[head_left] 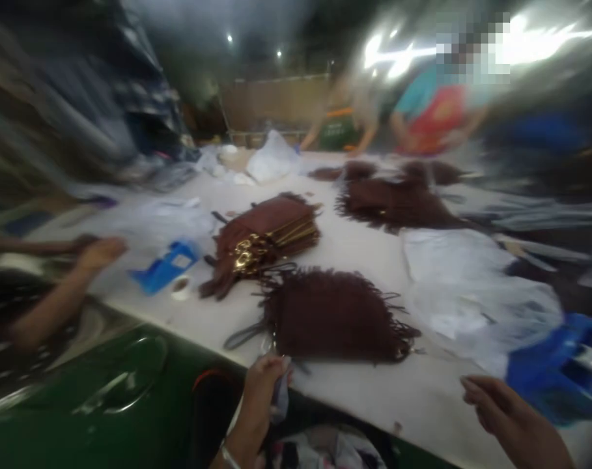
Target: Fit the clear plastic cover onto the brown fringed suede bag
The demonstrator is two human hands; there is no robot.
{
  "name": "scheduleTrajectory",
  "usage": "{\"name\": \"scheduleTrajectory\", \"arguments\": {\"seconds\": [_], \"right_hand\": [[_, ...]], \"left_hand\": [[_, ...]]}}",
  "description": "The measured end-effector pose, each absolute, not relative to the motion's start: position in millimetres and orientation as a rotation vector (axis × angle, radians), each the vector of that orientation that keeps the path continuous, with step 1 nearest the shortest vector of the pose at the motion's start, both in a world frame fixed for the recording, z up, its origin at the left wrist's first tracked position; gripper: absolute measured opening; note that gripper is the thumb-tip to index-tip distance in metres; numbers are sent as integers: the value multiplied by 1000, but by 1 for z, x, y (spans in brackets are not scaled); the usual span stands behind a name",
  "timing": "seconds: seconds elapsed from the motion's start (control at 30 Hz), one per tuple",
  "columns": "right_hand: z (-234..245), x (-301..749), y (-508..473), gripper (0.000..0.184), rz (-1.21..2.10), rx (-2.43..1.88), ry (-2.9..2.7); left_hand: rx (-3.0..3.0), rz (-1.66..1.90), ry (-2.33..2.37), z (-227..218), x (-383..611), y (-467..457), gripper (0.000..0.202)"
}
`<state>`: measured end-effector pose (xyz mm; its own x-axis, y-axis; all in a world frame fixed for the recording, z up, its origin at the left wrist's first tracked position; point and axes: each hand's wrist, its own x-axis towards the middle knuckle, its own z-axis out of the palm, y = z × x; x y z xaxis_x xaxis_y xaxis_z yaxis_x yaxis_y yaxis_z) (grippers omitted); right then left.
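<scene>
My left hand [262, 385] is at the near edge of the white table [374, 391], fingers pinched on a small pale thing I cannot make out, just below a brown fringed bag [335, 316] that lies flat. My right hand [501, 410] hovers over the table edge at the lower right with fingers loosely extended and nothing in it. A stack of brown bags with gold zippers [266, 238] sits further back. The picture is motion-blurred.
More brown fringed bags [393, 202] lie at the far side. Clear plastic bags [471, 293] spread at the right by a blue object [564, 371]. A blue tape dispenser [166, 266] and tape roll [181, 286] sit left. Another person's arm [66, 286] reaches in; people stand behind.
</scene>
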<state>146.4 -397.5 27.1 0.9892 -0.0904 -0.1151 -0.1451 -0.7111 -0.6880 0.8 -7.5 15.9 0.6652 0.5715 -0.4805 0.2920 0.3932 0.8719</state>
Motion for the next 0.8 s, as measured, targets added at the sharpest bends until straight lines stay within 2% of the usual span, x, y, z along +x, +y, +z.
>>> {"name": "scheduleTrajectory", "arguments": {"seconds": [0.07,0.23,0.4,0.8], "right_hand": [[31,134,-335,37,380,-2115,-106],[59,99,-195,19,770,-1696,-548],[61,95,-147,17,801,-1639,-736],[37,99,-126,17,759,-1722,-909]], "left_hand": [[1157,222,907,9,-2,-7,29],[1132,229,880,10,-6,-13,23],[1181,242,864,10,-7,-12,17],[1295,284,893,4,-4,-12,7]]}}
